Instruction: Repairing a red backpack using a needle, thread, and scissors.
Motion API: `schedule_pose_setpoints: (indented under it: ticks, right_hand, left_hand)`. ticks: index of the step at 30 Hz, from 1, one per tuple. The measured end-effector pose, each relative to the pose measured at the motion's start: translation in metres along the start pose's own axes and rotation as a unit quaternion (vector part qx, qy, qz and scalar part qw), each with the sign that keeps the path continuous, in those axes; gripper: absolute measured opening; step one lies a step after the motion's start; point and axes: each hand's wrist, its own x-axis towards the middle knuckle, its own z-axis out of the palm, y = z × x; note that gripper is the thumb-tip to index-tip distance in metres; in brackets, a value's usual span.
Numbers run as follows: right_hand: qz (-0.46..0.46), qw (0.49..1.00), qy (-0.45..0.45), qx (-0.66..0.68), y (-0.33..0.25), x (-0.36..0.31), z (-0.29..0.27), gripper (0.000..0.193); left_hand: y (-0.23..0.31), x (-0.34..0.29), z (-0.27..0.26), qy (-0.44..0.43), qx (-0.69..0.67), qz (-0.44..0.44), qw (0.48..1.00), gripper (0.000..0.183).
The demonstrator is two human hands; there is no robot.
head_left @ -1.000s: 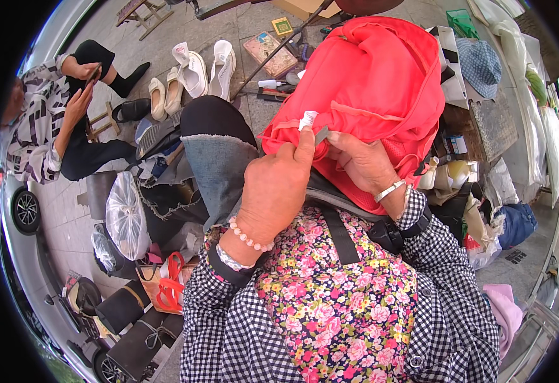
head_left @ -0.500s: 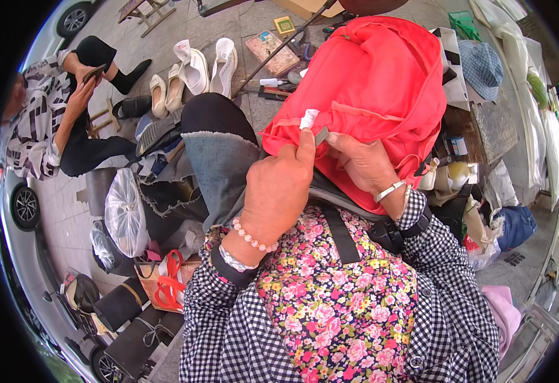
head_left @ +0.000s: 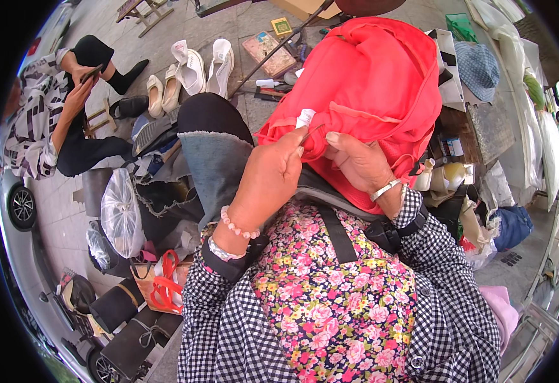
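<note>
A bright red backpack [head_left: 381, 76] lies across my lap, with a white tag [head_left: 305, 119] at its near left edge. My left hand [head_left: 272, 169] is closed in a pinch beside that tag. From its fingertips a small thin metal blade [head_left: 313, 132] juts toward the bag, seen nearly edge-on. My right hand [head_left: 361, 165] is closed on a fold of the red fabric just right of the blade, thumb on top. Its other fingers are partly hidden under the hand. Only a small gap separates the two hands.
On the left a seated person [head_left: 43, 121] holds a phone. White shoes [head_left: 219, 69] and beige flats [head_left: 171, 89] stand ahead. A clear plastic bag [head_left: 123, 214] and black rolls [head_left: 117, 303] lie left. A blue hat [head_left: 477, 70] and denim bundle [head_left: 514, 228] are at right.
My left hand has drawn slightly back and left, with its forefinger now curled. The blade has turned from showing its flat grey side to nearly edge-on. My right hand stays by the fabric.
</note>
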Motion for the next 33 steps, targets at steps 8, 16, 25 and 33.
schedule_pose_setpoints:
  ticks: [8,16,25,33]
  right_hand:
    - [-0.011,1.0,0.02,-0.006,0.0,-0.002,0.002,0.027]
    - [0.015,0.995,0.078,-0.065,-0.001,-0.001,-0.002,0.022]
    - [0.034,0.988,0.1,-0.113,0.003,-0.002,-0.006,0.018]
    - [-0.055,0.988,0.102,-0.1,0.01,-0.001,0.001,0.017]
  left_hand:
    - [0.011,-0.003,-0.003,-0.015,0.373,0.124,0.92,0.049]
    - [0.012,-0.007,-0.002,-0.022,0.37,0.121,0.921,0.055]
    - [0.012,-0.004,-0.001,-0.013,0.384,0.137,0.913,0.061]
    - [0.012,-0.006,-0.002,-0.024,0.411,0.135,0.901,0.061]
